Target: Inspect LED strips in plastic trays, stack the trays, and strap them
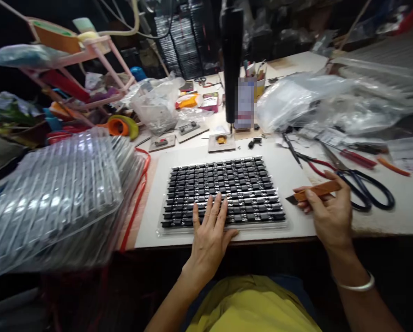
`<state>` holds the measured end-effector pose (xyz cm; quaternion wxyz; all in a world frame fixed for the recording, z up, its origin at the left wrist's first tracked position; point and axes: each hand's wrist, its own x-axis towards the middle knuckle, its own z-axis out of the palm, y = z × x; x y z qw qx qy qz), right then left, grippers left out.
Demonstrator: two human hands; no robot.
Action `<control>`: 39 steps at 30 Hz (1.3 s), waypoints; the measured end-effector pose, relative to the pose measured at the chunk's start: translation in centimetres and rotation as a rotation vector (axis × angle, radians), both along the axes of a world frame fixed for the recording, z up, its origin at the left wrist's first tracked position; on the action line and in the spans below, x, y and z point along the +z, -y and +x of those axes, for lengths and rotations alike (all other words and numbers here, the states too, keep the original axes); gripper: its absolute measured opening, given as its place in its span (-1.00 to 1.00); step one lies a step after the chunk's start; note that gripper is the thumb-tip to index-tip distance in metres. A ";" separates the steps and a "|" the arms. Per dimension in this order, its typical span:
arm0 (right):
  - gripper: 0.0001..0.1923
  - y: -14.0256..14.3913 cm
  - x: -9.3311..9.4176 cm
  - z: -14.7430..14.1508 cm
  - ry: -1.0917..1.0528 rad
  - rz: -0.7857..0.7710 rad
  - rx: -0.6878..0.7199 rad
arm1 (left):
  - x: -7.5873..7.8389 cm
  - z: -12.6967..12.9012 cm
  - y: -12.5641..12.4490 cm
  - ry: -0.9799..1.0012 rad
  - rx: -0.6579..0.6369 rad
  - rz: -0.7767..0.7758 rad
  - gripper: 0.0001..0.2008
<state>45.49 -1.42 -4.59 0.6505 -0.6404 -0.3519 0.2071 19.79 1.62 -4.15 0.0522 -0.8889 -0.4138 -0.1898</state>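
Note:
A clear plastic tray (164, 228) filled with rows of several small black parts (223, 184) lies on a white board in front of me. My left hand (211, 233) rests flat on the tray's near edge, fingers spread over the black parts. My right hand (329, 210) is to the right of the tray and grips a flat brown-handled tool (317, 191) with a dark tip pointing left toward the tray.
A stack of clear plastic trays (57, 198) fills the left. Black-handled scissors (365, 189) and red pliers (319, 166) lie right of the board. A black upright tool (231, 60) hangs behind it, with small jigs (221, 142), plastic bags (317, 101) and a pink rack (85, 60) beyond.

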 end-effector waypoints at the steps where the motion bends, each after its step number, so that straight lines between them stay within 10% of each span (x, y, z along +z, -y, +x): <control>1: -0.37 0.0 0.0 0.0 0.003 -0.001 -0.002 | 0.0 -1.2 0.0 0.002 0.063 -0.005 -0.38; 11: -0.25 -0.4 -0.6 0.6 0.051 0.004 -0.068 | -1.1 -12.5 0.1 0.219 0.427 -0.224 -0.20; 39: -0.18 -0.7 -1.4 1.1 0.059 0.097 -0.062 | -2.5 -12.0 1.6 0.327 0.334 -0.132 -0.37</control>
